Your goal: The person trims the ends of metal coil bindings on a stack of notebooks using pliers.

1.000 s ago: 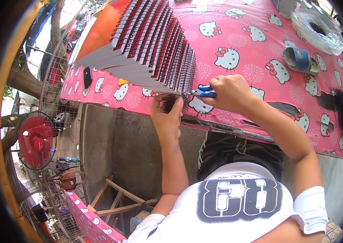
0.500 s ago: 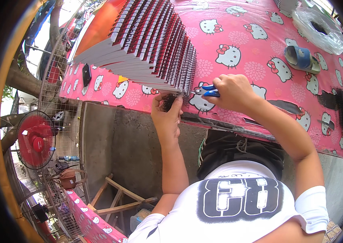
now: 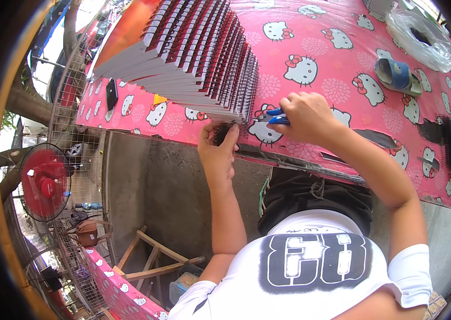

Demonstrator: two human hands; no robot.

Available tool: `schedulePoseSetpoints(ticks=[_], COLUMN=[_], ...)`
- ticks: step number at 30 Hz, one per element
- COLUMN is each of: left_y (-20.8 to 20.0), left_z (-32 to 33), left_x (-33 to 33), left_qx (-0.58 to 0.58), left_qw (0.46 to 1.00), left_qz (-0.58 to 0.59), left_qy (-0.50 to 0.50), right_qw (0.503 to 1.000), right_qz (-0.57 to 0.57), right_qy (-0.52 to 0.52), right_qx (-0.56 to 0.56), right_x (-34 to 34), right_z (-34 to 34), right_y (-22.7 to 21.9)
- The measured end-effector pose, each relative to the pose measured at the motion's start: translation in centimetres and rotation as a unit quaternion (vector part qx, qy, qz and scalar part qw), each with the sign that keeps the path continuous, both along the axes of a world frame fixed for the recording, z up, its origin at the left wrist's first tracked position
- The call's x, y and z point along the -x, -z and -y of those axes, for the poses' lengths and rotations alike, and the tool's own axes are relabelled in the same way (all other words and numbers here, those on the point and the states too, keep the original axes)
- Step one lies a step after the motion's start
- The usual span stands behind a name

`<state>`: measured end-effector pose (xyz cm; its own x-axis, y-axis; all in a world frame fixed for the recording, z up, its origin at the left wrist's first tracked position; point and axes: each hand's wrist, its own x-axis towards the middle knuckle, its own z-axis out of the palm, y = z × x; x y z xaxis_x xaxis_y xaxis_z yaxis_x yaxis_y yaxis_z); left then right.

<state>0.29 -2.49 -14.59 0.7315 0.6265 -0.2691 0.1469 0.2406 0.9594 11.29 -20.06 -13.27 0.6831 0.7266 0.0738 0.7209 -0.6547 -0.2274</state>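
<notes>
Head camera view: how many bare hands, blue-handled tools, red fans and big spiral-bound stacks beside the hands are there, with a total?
Left hand and right hand: 2
Blue-handled tool: 1
Red fan: 1
Big spiral-bound stack: 1
Total: 5

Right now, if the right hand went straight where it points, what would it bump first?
The pliers in the right hand would probably touch the coils on the book stack first, but the left hand is close and depth is unclear.
</notes>
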Motion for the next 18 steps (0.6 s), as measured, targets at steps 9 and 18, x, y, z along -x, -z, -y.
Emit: schedulePoseSetpoints(ticks=[9, 18], left_y=[2.3, 1.2], left_z=[0.1, 0.7], left_x=[-0.7, -0.7], left_qx=[-0.057, -0.054], left_qw=[0.996, 0.998], left_qz=[0.065, 0.037], left_qy=[0.005, 0.007], right_qw=[0.993, 0.998], right_qz=[0.107, 0.016], right_qy=[-0.035, -0.031], right_qx=[-0.039, 0.045], right_x=[-0.6, -0.1], right_z=[-0.2, -1.4], right_y=[0.5, -0.9])
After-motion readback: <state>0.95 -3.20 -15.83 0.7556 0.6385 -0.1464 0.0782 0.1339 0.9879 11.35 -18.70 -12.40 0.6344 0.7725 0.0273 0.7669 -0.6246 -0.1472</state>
